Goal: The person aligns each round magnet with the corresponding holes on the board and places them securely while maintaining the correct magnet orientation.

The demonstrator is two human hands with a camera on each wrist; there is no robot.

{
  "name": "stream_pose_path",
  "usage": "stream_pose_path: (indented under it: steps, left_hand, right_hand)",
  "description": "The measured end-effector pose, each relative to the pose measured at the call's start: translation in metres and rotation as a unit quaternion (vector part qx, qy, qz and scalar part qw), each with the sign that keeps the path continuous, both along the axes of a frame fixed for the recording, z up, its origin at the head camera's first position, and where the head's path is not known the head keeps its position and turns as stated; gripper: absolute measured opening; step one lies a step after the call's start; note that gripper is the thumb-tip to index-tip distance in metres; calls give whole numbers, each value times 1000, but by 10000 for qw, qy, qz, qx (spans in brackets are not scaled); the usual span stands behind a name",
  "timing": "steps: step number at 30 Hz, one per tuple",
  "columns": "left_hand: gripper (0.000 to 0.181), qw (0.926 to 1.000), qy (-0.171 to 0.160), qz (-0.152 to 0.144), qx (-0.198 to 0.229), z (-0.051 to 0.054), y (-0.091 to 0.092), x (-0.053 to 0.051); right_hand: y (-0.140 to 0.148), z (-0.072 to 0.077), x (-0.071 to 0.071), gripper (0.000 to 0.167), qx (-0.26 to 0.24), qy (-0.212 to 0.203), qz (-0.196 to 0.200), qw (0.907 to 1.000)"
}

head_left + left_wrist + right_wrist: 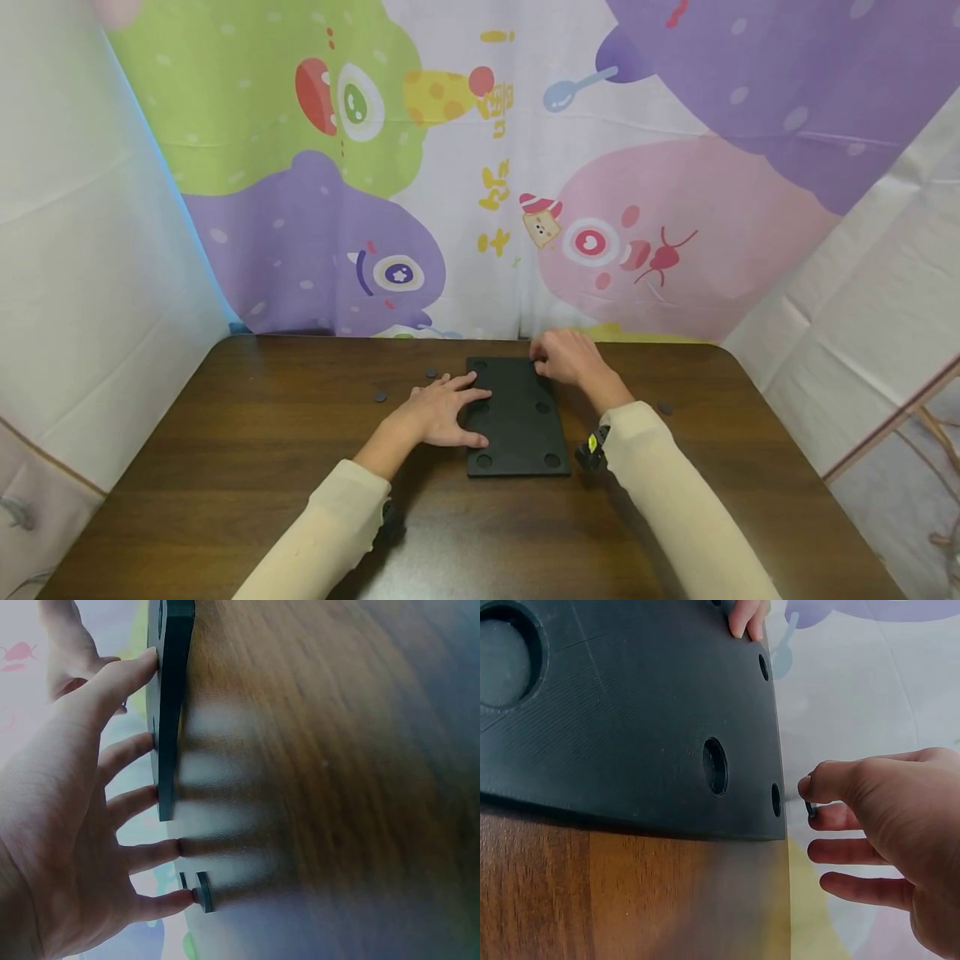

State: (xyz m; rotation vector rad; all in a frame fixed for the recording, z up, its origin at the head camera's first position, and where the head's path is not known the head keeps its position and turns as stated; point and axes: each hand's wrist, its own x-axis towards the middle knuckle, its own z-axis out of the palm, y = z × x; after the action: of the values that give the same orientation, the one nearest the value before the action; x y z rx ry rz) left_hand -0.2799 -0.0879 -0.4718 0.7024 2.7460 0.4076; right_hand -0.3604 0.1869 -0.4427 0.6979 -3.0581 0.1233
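Note:
A flat black rectangular board [517, 425] with several round recesses lies on the wooden table. My left hand [442, 412] rests on its left edge, fingers spread; in the left wrist view the thumb [135, 673] and two fingers touch the board. At the far right corner, my right hand [572, 358] pinches a small dark disc [810, 808] between thumb and index finger, close to the corner recess [776, 800]. The other fingers of that hand extend loosely. Two more dark discs [380, 397] lie left of the board, near my left hand.
Another dark disc [665, 408] lies on the wooden table [247, 467], right of my right forearm. A cartoon-printed curtain [480, 167] hangs behind the far table edge. White cloth walls [90, 208] stand on both sides.

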Motion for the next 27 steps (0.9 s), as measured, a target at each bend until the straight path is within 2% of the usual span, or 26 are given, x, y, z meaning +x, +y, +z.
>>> stream_pose_path:
  steps: [24,27]
  left_hand:
    - [86,10000,-12,17,-16,1,0,1]
    - [88,10000,-32,8,53,-3,-1,-3]
  right_hand:
    - [-6,-11,-1,18,-104,62,-64,9999]
    - [-6,-13,-1,18,-120,51,-86,9999]
